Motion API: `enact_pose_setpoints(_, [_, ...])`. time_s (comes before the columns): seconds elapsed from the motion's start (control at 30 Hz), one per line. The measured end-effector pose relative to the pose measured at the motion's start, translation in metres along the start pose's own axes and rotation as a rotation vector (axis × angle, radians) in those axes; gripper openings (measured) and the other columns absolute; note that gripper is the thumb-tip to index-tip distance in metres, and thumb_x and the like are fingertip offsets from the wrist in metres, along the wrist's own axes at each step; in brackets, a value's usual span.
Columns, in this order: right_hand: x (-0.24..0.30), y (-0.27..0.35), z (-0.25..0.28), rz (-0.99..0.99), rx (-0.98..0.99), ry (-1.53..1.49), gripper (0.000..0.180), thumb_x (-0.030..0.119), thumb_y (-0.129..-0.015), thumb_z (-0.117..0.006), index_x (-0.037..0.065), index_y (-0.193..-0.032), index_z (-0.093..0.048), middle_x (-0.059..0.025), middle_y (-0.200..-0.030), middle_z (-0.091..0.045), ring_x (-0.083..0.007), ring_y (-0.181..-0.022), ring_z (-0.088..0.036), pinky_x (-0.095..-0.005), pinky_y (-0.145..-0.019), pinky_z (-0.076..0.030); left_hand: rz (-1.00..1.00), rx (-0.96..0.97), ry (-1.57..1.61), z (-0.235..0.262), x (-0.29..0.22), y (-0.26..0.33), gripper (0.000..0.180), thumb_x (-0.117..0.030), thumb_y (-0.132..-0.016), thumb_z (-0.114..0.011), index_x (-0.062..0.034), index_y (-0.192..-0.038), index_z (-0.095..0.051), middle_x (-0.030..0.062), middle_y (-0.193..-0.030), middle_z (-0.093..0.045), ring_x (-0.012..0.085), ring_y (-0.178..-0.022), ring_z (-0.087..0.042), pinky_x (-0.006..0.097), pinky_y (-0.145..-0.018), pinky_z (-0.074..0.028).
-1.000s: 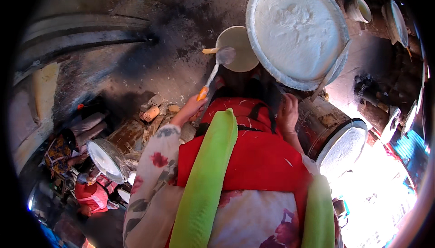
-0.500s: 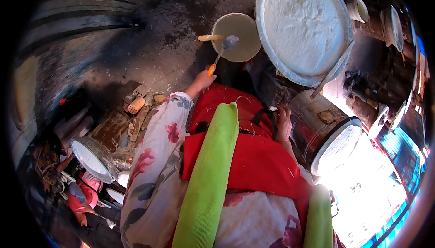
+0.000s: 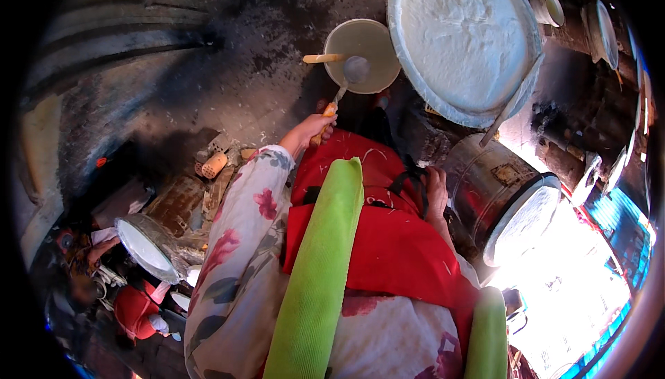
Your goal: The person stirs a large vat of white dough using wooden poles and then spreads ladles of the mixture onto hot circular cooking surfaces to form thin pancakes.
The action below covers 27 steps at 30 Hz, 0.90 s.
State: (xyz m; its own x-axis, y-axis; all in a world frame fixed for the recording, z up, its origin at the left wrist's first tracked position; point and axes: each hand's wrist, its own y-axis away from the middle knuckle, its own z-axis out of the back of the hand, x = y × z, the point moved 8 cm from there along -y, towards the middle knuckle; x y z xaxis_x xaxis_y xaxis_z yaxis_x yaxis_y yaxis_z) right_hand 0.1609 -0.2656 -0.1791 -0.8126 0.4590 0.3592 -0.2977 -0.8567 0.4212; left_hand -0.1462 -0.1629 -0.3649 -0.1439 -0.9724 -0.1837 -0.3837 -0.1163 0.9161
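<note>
My left hand (image 3: 313, 131) grips the orange handle of a ladle (image 3: 357, 69), whose round metal bowl is held over a pale bucket (image 3: 382, 46) on the floor. The bucket's content is cloudy and hard to make out. Across its left rim lies a flat wooden stick (image 3: 323, 58). On the right, my right hand (image 3: 435, 188) rests beside the red apron (image 3: 402, 247) and a dark strap, with fingers loosely bent and nothing seen in them. Close to it stands a metal drum (image 3: 485, 174) with a white top.
A wide round vessel (image 3: 464, 32) of thick white stuff stands right of the bucket, with a paddle (image 3: 512, 102) against its rim. Bricks (image 3: 215, 164) and wood scraps lie at left. Beyond them are a white-filled basin (image 3: 147, 249) and a person in red (image 3: 135, 310).
The ladle's bowl has shifted slightly right, over the bucket, and my left hand has turned a little on the handle. The person in red at lower left has moved.
</note>
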Motion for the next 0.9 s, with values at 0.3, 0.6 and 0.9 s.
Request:
enact_pose_setpoints(0.3, [-0.001,-0.005,-0.008,0.018,0.023,-0.112,0.027,0.017,-0.086,-0.058,0.006,-0.110,-0.055,-0.0151,-0.110,-0.054,-0.0361,-0.097,-0.056,-0.0425,-0.079,-0.048,-0.074,0.089,0.195,-0.027,-0.033,0.124,0.020,-0.030,-0.094,-0.052,-0.0107,-0.091,-0.047,-0.0040,-0.060,-0.040,0.0071,-0.047,-0.038,0.024,-0.045,-0.032])
enact_pose_setpoints(0.6, [0.010,-0.028,-0.005,0.085,0.000,-0.189,0.025,0.020,-0.086,-0.057,0.005,-0.106,-0.056,-0.0148,-0.109,-0.054,-0.0361,-0.096,-0.057,-0.0436,-0.078,-0.048,-0.240,0.008,0.220,-0.064,-0.099,0.245,0.020,-0.029,-0.095,-0.050,-0.0096,-0.095,-0.049,-0.0042,-0.060,-0.039,0.0057,-0.044,-0.036,0.021,-0.042,-0.030])
enact_pose_setpoints(0.9, [0.006,-0.034,0.024,0.086,-0.110,-0.263,0.022,0.019,-0.085,-0.057,0.004,-0.101,-0.057,-0.0152,-0.104,-0.054,-0.0360,-0.092,-0.058,-0.0436,-0.076,-0.049,-0.397,0.016,-0.041,-0.159,-0.180,0.268,0.022,-0.029,-0.095,-0.051,-0.0072,-0.098,-0.050,-0.0041,-0.062,-0.042,0.0036,-0.043,-0.038,0.020,-0.041,-0.032])
